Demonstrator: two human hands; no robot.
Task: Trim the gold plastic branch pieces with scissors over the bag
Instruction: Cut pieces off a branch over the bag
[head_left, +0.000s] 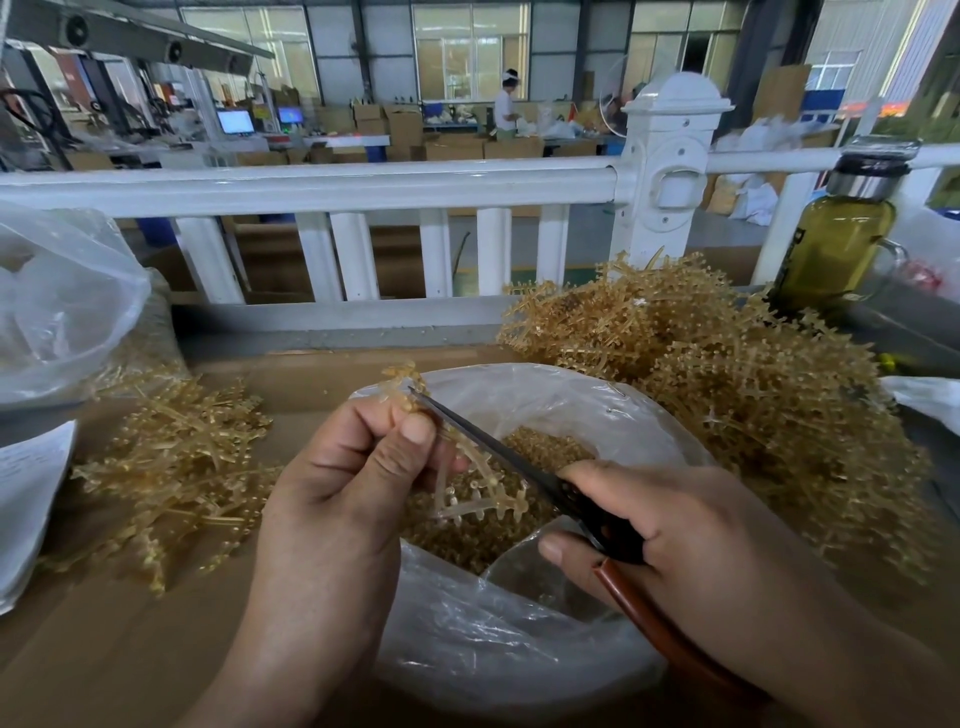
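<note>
The brown tabletop (130, 649) holds everything. A big pile (727, 374) of gold plastic branches sits on the right side, and a small pile (176, 467) lies on the left. Between them, right in front of the person, is the clear bag (493, 639). Its mouth is open, and it has lots of little gold bits (540, 447) inside.

Both hands are up over the open bag. The left hand (332, 483) pinches one branch (478, 499) between the thumb and curled fingers. The right hand (691, 525) is wrapped around the handles of the scissors (483, 441), with the fingers curled tight.

The branch is long and thin. It runs from its top end by the far rim of the bag, through the left fingers, and down toward the right hand. The scissors lie almost the same way. They point up and left from the right hand, and the tip sits just beside the left thumb, touching the branch near the top. So the blades lie along the stem, on its right side, not across it. They look nearly closed, but I cannot tell for sure.

The left hand is nearer the branch, and it is the one that holds it. I think the next snip takes off the little side twigs, and they should drop straight into the bag. The sharp tip is very near the thumb, so that needs care.
</note>
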